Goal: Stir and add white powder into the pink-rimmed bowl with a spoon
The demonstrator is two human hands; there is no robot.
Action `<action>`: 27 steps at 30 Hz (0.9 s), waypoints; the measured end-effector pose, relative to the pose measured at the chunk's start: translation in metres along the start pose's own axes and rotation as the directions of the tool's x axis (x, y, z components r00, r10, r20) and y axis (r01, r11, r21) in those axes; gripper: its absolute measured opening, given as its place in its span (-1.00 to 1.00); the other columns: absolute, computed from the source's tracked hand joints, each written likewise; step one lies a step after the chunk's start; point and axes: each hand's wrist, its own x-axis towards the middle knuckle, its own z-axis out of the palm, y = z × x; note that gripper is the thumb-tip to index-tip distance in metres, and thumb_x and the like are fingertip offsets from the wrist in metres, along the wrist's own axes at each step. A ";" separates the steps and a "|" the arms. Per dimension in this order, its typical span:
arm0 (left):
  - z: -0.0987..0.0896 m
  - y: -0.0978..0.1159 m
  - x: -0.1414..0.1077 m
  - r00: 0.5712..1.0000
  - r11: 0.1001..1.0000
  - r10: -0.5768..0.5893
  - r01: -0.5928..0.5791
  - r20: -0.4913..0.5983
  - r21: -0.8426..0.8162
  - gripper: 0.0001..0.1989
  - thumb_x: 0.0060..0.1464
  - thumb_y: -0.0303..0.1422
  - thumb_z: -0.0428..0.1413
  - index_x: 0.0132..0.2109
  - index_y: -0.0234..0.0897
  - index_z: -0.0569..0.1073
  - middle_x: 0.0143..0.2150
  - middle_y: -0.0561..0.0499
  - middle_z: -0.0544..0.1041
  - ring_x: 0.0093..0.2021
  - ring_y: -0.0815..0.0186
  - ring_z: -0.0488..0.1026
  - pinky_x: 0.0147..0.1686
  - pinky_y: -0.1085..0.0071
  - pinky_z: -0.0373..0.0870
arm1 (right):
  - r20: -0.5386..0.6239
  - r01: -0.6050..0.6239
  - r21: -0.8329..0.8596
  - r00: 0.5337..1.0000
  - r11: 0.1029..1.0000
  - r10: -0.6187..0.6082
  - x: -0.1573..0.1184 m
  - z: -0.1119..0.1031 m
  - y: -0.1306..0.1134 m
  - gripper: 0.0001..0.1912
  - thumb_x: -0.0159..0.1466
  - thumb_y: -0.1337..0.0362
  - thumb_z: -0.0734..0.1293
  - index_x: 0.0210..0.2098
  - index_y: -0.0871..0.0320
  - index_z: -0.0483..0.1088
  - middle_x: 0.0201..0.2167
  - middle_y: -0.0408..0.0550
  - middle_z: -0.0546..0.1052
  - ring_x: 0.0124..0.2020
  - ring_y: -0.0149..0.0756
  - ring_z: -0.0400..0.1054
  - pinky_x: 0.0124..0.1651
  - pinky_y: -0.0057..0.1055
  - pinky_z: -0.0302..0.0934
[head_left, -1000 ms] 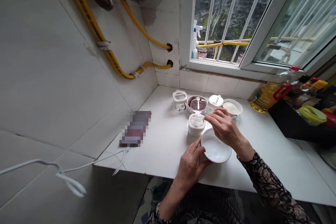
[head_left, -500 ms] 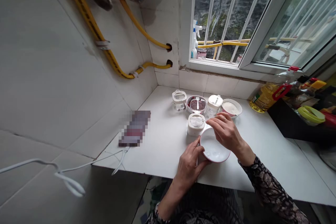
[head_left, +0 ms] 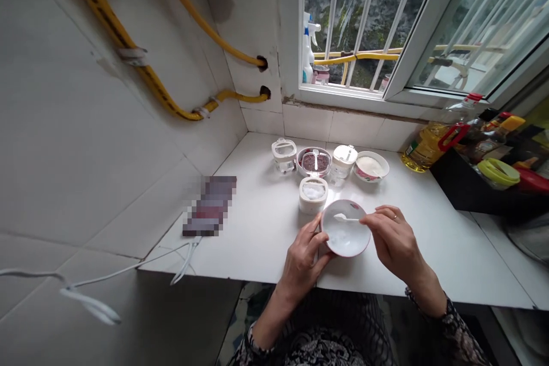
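My left hand [head_left: 303,258] grips the left rim of a white bowl [head_left: 349,240] with a pink edge, which holds a little clear or white matter at its bottom. Between the fingertips of my right hand [head_left: 397,240] is the handle of a small white spoon [head_left: 342,218], its scoop of white stuff over the bowl. Just behind the bowl stands an open white-rimmed jar [head_left: 313,197] of white grains. Farther back are a lidded clear jar [head_left: 283,155], a bowl of dark red contents [head_left: 315,163], another white-lidded jar [head_left: 343,161] and a bowl of white powder [head_left: 371,167].
A blurred dark flat object [head_left: 210,206] with a white cable [head_left: 184,263] lies at the counter's left. An oil bottle [head_left: 422,146] and a black box [head_left: 454,186] of bottles stand at the right. Yellow pipes [head_left: 163,94] run along the wall beside a window.
My right hand has moved from above the open jar to the right side of the bowl, bringing the loaded spoon over the bowl. The whole view has shifted slightly.
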 end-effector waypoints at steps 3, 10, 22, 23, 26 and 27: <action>0.001 0.000 0.000 0.996 0.995 0.094 -0.094 0.003 0.034 -0.84 0.22 -0.41 0.18 -0.06 -0.19 0.41 0.28 -0.30 0.43 0.26 0.04 0.43 0.08 0.13 0.57 | 0.056 -0.005 -0.070 0.998 0.998 0.009 -0.015 0.006 -0.001 -0.70 0.34 0.58 0.18 -0.08 0.16 0.41 -0.37 -0.02 0.62 -0.38 -0.24 0.41 -0.14 -0.20 0.34; 0.000 0.001 -0.001 0.978 0.972 0.207 -0.210 0.036 0.105 -0.94 0.28 -0.40 0.11 -0.11 -0.22 0.42 0.26 -0.30 0.44 0.24 0.07 0.45 0.02 0.22 0.61 | 0.145 -0.011 -0.004 0.989 1.000 0.012 -0.030 0.003 -0.017 -0.69 0.36 0.57 0.13 -0.13 0.17 0.43 -0.37 -0.02 0.62 -0.38 -0.26 0.41 -0.15 -0.23 0.34; 0.002 -0.001 -0.003 0.984 0.981 0.176 -0.177 0.027 0.084 -0.91 0.26 -0.39 0.14 -0.09 -0.20 0.43 0.27 -0.29 0.43 0.24 0.06 0.45 0.03 0.18 0.60 | 0.069 -0.069 -0.101 0.995 0.992 0.076 -0.048 0.003 -0.021 -0.67 0.30 0.60 0.16 -0.11 0.16 0.42 -0.37 -0.06 0.62 -0.37 -0.26 0.41 -0.05 -0.19 0.30; 0.002 -0.001 -0.003 0.984 0.980 0.178 -0.180 0.029 0.087 -0.90 0.26 -0.40 0.14 -0.08 -0.19 0.42 0.28 -0.28 0.43 0.24 0.06 0.45 0.03 0.17 0.60 | 0.052 -0.105 -0.107 0.992 0.989 0.112 -0.050 0.002 -0.022 -0.67 0.30 0.59 0.16 -0.11 0.15 0.42 -0.39 -0.05 0.61 -0.39 -0.26 0.40 -0.08 -0.19 0.29; 0.002 -0.001 -0.004 0.983 0.978 0.182 -0.184 0.032 0.095 -0.88 0.25 -0.42 0.14 -0.07 -0.19 0.42 0.30 -0.27 0.42 0.25 0.05 0.44 0.04 0.16 0.60 | -0.005 -0.220 -0.116 0.975 0.969 0.221 -0.054 0.001 -0.022 -0.72 0.30 0.57 0.18 -0.17 0.16 0.42 -0.48 -0.07 0.54 -0.45 -0.25 0.36 -0.19 -0.23 0.28; 0.002 -0.001 -0.003 0.982 0.977 0.185 -0.188 0.033 0.099 -0.89 0.25 -0.42 0.14 -0.08 -0.19 0.42 0.29 -0.28 0.43 0.25 0.05 0.45 0.04 0.16 0.60 | -0.009 -0.258 -0.098 0.966 0.961 0.258 -0.055 0.002 -0.023 -0.74 0.31 0.56 0.18 -0.19 0.16 0.42 -0.50 -0.10 0.52 -0.47 -0.26 0.35 -0.21 -0.24 0.27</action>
